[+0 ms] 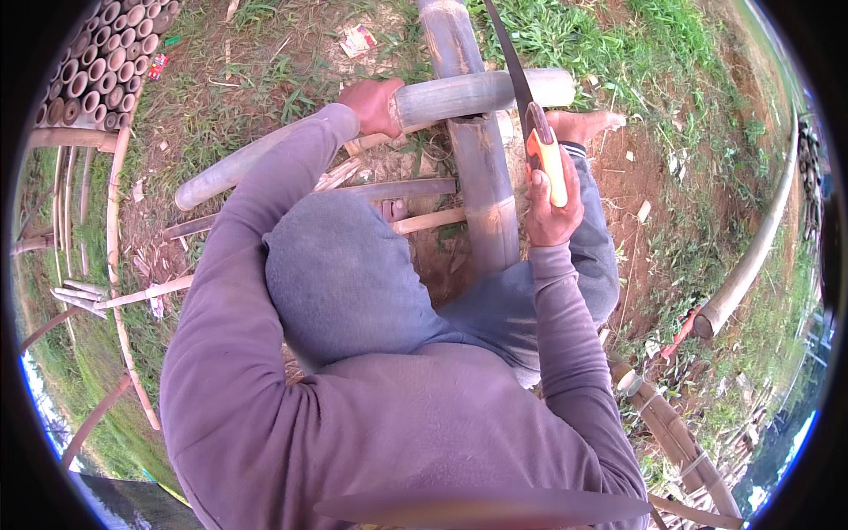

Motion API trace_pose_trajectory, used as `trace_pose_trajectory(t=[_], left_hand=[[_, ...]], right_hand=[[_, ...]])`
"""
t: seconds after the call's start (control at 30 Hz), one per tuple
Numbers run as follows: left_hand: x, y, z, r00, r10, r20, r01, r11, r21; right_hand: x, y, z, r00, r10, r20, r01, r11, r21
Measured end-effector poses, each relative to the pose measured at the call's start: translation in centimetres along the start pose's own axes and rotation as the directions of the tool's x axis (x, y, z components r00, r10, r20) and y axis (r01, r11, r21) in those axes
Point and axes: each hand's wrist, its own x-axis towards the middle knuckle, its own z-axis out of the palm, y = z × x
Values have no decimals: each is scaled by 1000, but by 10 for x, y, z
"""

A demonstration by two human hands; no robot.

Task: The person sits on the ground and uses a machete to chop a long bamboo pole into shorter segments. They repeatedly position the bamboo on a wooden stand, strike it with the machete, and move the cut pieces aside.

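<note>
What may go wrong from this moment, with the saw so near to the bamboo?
1. A bare foot is close beside the saw in the right grip; if the blade slipped, it might cut the foot.
2. The round crosswise pole lies over another bamboo, so it might roll or shift if the left grip loosened.
3. The left grip wears no glove, so a rough bamboo edge might scratch it.
</note>
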Motion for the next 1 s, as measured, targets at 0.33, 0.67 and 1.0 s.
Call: trace_pose_trajectory(t=[0.33, 0.67, 1.0], left_hand=[[-2, 2, 23, 969, 73, -235, -54, 995, 89], [-3, -6, 32, 957, 64, -284, -23, 989, 144], [0, 0, 26, 946, 80, -315, -29, 986, 162]], right_hand=[[31, -38, 24, 1000, 19, -4, -19, 999, -32], [-95, -114, -87, 992, 102, 80, -89, 984, -156], [17, -14, 14, 997, -63, -50, 62, 998, -14]])
